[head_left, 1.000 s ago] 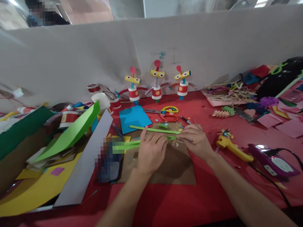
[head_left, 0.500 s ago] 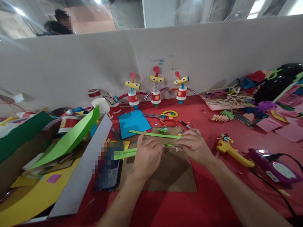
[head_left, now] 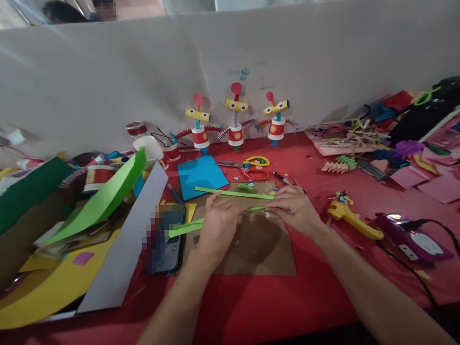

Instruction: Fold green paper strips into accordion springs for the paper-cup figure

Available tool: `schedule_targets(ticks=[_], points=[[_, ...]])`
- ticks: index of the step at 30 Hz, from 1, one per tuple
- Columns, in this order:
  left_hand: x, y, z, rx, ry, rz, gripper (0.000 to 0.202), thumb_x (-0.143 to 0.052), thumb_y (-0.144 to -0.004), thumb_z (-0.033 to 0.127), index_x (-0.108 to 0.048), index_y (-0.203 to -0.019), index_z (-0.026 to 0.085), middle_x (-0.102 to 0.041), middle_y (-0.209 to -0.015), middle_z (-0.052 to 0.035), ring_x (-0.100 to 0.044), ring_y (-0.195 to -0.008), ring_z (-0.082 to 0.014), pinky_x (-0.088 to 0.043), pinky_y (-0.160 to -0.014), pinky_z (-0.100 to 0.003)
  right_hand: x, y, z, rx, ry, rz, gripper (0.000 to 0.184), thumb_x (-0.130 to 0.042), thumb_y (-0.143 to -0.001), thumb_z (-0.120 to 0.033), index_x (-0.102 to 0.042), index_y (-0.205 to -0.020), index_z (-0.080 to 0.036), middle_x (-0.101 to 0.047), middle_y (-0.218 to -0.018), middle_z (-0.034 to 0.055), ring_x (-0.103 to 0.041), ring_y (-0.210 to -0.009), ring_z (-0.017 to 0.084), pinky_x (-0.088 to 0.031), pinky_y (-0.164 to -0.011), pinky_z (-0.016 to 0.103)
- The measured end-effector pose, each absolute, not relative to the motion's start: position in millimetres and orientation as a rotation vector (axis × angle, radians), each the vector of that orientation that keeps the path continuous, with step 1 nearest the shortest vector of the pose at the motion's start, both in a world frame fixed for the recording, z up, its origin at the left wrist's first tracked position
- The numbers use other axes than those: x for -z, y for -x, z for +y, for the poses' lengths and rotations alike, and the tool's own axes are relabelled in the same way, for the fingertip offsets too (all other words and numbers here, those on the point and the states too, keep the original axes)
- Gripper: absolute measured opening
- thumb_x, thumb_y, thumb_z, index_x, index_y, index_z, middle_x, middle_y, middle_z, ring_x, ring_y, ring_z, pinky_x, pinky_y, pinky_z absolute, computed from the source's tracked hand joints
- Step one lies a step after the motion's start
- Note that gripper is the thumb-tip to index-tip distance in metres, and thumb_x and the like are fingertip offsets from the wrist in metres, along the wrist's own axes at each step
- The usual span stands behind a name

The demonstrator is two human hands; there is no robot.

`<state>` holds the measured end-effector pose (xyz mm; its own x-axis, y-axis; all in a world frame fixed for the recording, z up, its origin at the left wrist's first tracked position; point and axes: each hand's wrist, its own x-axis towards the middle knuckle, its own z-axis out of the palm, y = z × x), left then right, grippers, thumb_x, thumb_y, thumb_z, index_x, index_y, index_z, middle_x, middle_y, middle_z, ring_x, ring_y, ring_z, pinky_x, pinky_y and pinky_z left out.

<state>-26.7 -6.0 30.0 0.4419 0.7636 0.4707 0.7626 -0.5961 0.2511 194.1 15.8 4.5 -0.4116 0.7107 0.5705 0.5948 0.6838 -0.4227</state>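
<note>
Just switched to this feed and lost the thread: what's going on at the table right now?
A person holds a green strip with both hands over a cardboard sheet on the red table. The left hand pinches it near the middle, the right hand grips its right end. A second strip lies just beyond, and three paper robots stand by the back wall.

Head-worn camera, facing forward and down (close in), over red table (head_left: pixel 257 307)

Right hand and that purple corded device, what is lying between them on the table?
A yellow handled tool lies on the red table between the right hand and the purple device, seen in the head view.
</note>
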Motion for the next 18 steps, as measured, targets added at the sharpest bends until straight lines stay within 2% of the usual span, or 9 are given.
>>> schedule_targets(ticks=[5, 12, 15, 18], points=[[-29.9, 26.3, -6.1, -0.818, -2.71, 1.449, 0.018, -0.052, -0.08, 0.015, -0.067, -0.078, 0.025, -0.067, -0.076, 0.0009, -0.058, -0.078, -0.0158, -0.03, -0.095, -0.043, -0.8, -195.4, 16.8, -0.103, 1.041, -2.185, 0.012, -0.061, -0.078, -0.023, -0.071, -0.08, -0.028, -0.067, -0.079, 0.0009, -0.053, -0.079, 0.018, -0.036, -0.073, 0.034], [-20.6, 22.7, -5.5, -0.521, -2.888, 1.445, 0.021, -0.049, -0.079, 0.01, -0.06, -0.065, 0.02, -0.059, -0.068, -0.0015, -0.053, -0.072, -0.0163, -0.031, -0.091, -0.041, 4.5, -197.0, 17.4, 0.024, 0.952, -2.517, 0.016, -0.054, -0.082, -0.019, -0.068, -0.089, -0.023, -0.064, -0.081, 0.0045, -0.051, -0.081, 0.019, -0.039, -0.071, 0.032], [-18.4, 21.3, -6.3, -0.453, -2.92, 1.45, 0.021, -0.046, -0.078, 0.007, -0.061, -0.068, 0.018, -0.059, -0.071, -0.0033, -0.054, -0.074, -0.0169, -0.031, -0.09, -0.04, 3.3, -197.3, 17.1, 0.046, 0.938, -2.625, 0.019, -0.053, -0.083, -0.016, -0.066, -0.095, -0.023, -0.064, -0.088, 0.0048, -0.051, -0.086, 0.02, -0.039, -0.074, 0.033], [-18.6, 18.4, -8.2, -0.383, -2.949, 1.377, 0.021, -0.046, -0.079, 0.007, -0.063, -0.084, 0.019, -0.061, -0.077, -0.0038, -0.054, -0.08, -0.0182, -0.031, -0.086, -0.039, 0.9, -196.7, 15.9, 0.052, 0.971, -2.691, 0.021, -0.051, -0.083, -0.014, -0.065, -0.098, -0.022, -0.062, -0.089, 0.0048, -0.05, -0.086, 0.019, -0.038, -0.073, 0.032]])
